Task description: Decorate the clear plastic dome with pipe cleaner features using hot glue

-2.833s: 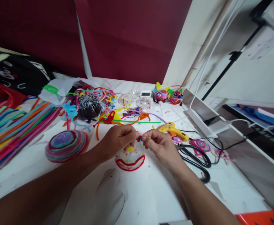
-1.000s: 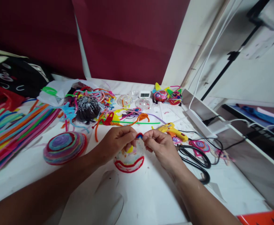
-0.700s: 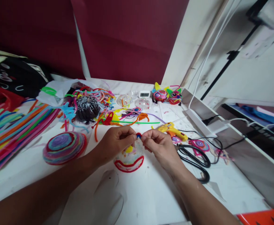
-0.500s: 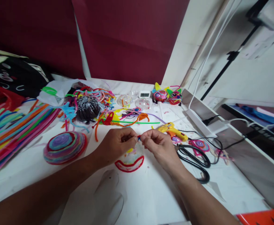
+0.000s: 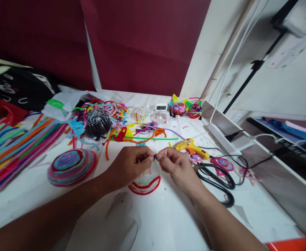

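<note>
My left hand [image 5: 135, 162] and my right hand [image 5: 175, 162] meet at the middle of the table, each with thumb and fingertips pinched together. Between the fingertips shows a tiny blue and red piece [image 5: 155, 157], apparently fuzzy pipe cleaner; most of it is hidden by the fingers. Just below them lies a clear rounded plastic piece [image 5: 149, 176] edged at the front with a red pipe-cleaner outline [image 5: 144, 191] shaped like a curved band. My left hand covers part of it. Black-handled scissors [image 5: 221, 177] rest right of my right hand.
A yellow glue gun [image 5: 193, 148] with a black cord lies beyond the scissors. At left are a coiled multicoloured dome [image 5: 71, 166] and a bundle of pipe cleaners [image 5: 24, 150]. Behind stand clear domes [image 5: 159, 117], a small digital clock [image 5: 161, 107] and colourful masks [image 5: 185, 107].
Both hands stay pinched together at nearly the same spot, with a slight shift of the fingers. More blue shows between the fingertips. The view has tipped slightly.
</note>
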Tool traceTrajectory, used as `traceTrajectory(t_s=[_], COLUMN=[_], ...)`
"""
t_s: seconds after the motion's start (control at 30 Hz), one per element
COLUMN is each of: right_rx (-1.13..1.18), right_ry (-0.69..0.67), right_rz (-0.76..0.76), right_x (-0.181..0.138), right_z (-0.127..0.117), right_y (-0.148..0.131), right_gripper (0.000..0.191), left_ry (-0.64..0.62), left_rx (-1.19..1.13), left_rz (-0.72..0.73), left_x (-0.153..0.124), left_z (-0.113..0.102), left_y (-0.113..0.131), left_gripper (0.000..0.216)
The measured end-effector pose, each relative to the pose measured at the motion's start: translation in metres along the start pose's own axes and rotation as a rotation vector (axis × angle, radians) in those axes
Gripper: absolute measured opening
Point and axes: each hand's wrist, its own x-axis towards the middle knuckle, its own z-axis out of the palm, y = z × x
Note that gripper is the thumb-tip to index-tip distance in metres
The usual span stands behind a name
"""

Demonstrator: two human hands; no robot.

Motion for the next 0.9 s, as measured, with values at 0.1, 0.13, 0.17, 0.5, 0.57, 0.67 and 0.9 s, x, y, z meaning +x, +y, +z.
traceTrajectory(t_s=[0.1, 0.13, 0.17, 0.5, 0.57, 0.67, 0.9], right_rx=[-0.004, -0.011, -0.018, -0.078, -0.123, -0.255, -0.575], right_ry=[0.013, 0.032, 0.052, 0.217, 0.201, 0.180, 0.006], right_rz=[-0.036, -0.054, -0.072, -0.187, -0.216, -0.284, -0.687], right_x=[0.002, 0.003, 0.003, -0.002, -0.005, -0.010, -0.028], right_z=[-0.002, -0.003, -0.004, -0.009, -0.007, -0.005, 0.006], right_y=[-0.001, -0.001, -0.002, -0.005, -0.005, -0.005, -0.008], right_gripper=[0.034, 0.034, 0.034, 0.025, 0.021, 0.013, 0.011], left_ry=[0.028, 0.045, 0.061, 0.149, 0.156, 0.128, 0.121], left_rx=[-0.064, -0.072, -0.073, 0.111, 0.173, 0.298, 0.461], left_rz=[-0.046, -0.061, -0.074, -0.132, -0.142, -0.139, -0.127], left_x=[0.003, 0.005, 0.006, 0.019, 0.019, 0.017, 0.014], left_z=[-0.002, -0.004, -0.006, -0.036, -0.039, -0.040, -0.036], left_y=[-0.004, -0.005, -0.008, -0.036, -0.043, -0.050, -0.061], left_gripper=[0.020, 0.021, 0.021, 0.025, 0.024, 0.028, 0.026])
